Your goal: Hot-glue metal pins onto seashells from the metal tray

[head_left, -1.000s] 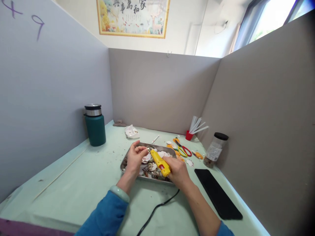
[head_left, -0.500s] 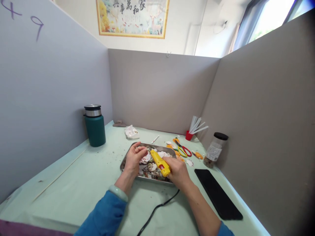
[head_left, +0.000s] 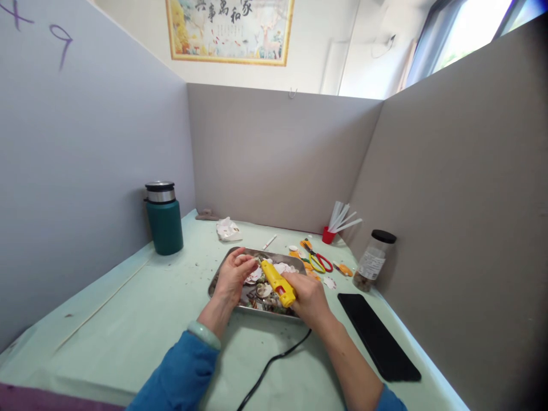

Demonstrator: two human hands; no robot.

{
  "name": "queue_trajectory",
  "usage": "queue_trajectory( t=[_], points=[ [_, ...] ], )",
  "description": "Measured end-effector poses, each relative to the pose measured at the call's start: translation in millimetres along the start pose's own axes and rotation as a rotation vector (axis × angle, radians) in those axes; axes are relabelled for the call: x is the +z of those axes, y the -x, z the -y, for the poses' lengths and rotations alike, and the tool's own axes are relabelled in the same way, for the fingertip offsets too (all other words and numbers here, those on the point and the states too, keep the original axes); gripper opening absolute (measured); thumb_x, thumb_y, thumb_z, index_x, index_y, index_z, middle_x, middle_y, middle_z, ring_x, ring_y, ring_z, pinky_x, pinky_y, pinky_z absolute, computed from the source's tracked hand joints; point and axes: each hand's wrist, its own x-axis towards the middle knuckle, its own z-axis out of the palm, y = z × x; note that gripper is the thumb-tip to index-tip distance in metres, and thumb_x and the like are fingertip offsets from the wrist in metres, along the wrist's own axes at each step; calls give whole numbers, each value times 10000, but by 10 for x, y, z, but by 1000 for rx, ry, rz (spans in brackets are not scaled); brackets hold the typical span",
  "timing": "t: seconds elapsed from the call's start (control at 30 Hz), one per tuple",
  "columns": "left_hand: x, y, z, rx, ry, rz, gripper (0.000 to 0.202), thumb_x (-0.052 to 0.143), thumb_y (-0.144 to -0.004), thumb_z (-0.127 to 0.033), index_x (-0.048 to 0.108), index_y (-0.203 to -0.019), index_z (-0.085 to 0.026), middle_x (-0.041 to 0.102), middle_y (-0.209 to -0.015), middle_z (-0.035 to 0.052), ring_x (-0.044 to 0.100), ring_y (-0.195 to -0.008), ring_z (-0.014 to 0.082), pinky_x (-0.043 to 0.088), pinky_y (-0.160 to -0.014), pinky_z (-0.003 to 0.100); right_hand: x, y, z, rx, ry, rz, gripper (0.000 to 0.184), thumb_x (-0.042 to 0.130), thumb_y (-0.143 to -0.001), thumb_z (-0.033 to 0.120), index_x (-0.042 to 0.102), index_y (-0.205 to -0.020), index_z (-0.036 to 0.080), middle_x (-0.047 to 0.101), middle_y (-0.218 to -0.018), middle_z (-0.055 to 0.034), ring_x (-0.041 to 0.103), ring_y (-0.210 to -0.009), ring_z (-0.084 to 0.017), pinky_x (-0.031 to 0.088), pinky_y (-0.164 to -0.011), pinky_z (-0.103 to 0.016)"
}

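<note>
Glue gun: the yellow plastic glue gun, blocky with a red trigger patch, was over the steel tray, its nozzle slanted up-left.
Right hand: the right hand was wrapped tight round the gun's grip at the tray's right front corner.
Left hand: the left hand was curled over the tray's left side, fingertips pinched at the nozzle; what they pinched was too small to tell.
Tray contents: ribbed, mottled shells, partly hidden by both hands.
Cord: a black cord snaked from the tray's front and was cut off by the lower edge.
Tabletop: the tabletop had a pale green covering, speckled with crumbs left of the tray.
</note>
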Motion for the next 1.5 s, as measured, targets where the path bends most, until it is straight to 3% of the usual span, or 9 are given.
queue_trajectory(
  t=[0.23, 0.37, 0.47, 1.5],
  points=[
    [-2, -6, 1, -17, 24, 9, 469, 778, -577, -39, 555, -973, -152, 635, -747, -17, 636, -675, 102, 515, -734, 260, -6, 0, 2, -12, -4, -8, 206, 528, -895, 312, 614, -982, 145, 667, -833, -27, 628, -741, -147, 487, -652, -298],
    [-6, -9, 8, -23, 16, 0, 225, 644, -774, -124, 573, -988, -134, 630, -825, 3, 621, -698, 123, 530, -667, 296, -5, -1, 9, -22, -8, -4, 216, 524, -900, 314, 615, -991, 140, 668, -842, -35, 631, -749, -147, 493, -659, -298],
    [2, -5, 5, -30, 10, -7, 183, 563, -852, -200, 575, -1022, -132, 622, -908, 28, 612, -729, 131, 532, -643, 304, -2, -4, 13, -25, -13, -2, 214, 515, -906, 314, 610, -993, 144, 668, -861, -35, 632, -760, -146, 499, -670, -301],
    [-1, -1, -11, -79, 1, -12, 279, 549, -863, -273, 551, -1112, -147, 601, -1066, 72, 612, -860, 175, 531, -720, 363, 23, 14, -15, -22, 48, 23, 222, 504, -911, 331, 599, -1006, 154, 647, -854, -20, 617, -748, -145, 491, -675, -312]
  ],
)
